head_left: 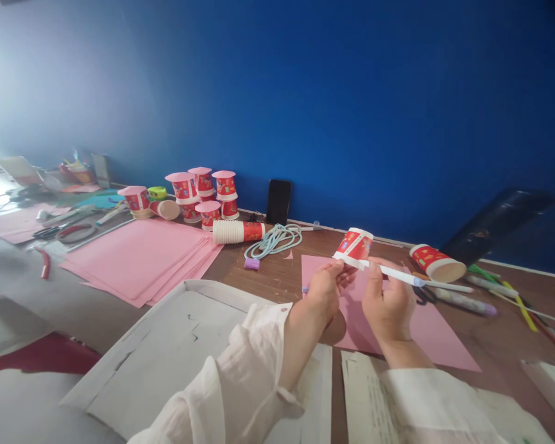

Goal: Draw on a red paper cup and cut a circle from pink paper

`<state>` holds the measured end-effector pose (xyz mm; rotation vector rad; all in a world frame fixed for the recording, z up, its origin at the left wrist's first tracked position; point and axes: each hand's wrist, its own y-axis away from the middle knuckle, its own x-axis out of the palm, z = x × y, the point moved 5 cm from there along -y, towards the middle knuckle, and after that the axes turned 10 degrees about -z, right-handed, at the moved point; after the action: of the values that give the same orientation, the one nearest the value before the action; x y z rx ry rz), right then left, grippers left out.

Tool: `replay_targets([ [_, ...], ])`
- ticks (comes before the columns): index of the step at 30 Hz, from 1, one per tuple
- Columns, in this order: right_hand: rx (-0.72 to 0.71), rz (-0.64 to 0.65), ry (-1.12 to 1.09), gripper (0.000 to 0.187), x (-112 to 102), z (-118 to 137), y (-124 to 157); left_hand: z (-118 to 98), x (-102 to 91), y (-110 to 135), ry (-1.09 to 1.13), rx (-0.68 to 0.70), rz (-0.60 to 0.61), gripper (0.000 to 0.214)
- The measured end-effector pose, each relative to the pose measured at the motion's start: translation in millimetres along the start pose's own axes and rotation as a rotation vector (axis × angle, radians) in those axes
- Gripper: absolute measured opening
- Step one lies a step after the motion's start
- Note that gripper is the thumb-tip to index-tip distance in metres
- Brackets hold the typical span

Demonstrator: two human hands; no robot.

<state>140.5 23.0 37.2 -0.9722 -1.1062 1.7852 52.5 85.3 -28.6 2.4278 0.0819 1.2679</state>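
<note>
Head view: a red printed paper cup (354, 245) is held on its side, raised above the table, and is pinched at its white rim between the thumb and fingers of the left hand (326, 287). The right hand (388, 305) is closed round a slim white pen with a blue tip (400, 275). The pen's left end is laid against the cup's rim and its blue tip is pointed to the right. Both hands are kept over a single pink paper sheet (425, 327), which lies flat on the brown wooden table (268, 277).

To the right, a second red paper cup (437, 262) is seen lying on its side, with loose coloured markers (490, 287) just beside it. To the left, a thick pile of pink paper sheets (139, 256) is spread out. A sleeve of nested white cups (238, 232) lies at its far edge, and a coiled pale blue cable (275, 239) is next to that. Farther back, a cluster of stacked red cups with pink tops (203, 191) is set near the blue wall (351, 92), against which a black phone (278, 201) is propped. A shallow white cardboard tray (176, 351) is placed near, on the left.
</note>
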Motion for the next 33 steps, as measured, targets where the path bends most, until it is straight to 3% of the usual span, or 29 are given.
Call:
replay_targets([
  [4, 0.056, -0.031, -0.023, 0.022, -2.9, -0.2, -0.6, -2.1, 0.9, 5.1, 0.018, -0.041, -0.050, 0.014],
  [9, 0.008, 0.037, -0.037, 0.022, 1.6, 3.6, 1.1, -3.3, 3.3, 7.7, 0.023, -0.057, -0.014, 0.017],
  [18, -0.051, 0.032, -0.002, 0.020, 3.6, 1.3, 2.8, -2.7, 3.0, 4.8, 0.032, -0.056, 0.002, 0.017],
  [33, 0.016, 0.001, 0.024, 0.022, 1.4, -3.5, 2.6, -3.0, 1.8, 6.1, 0.027, -0.072, -0.048, 0.016],
])
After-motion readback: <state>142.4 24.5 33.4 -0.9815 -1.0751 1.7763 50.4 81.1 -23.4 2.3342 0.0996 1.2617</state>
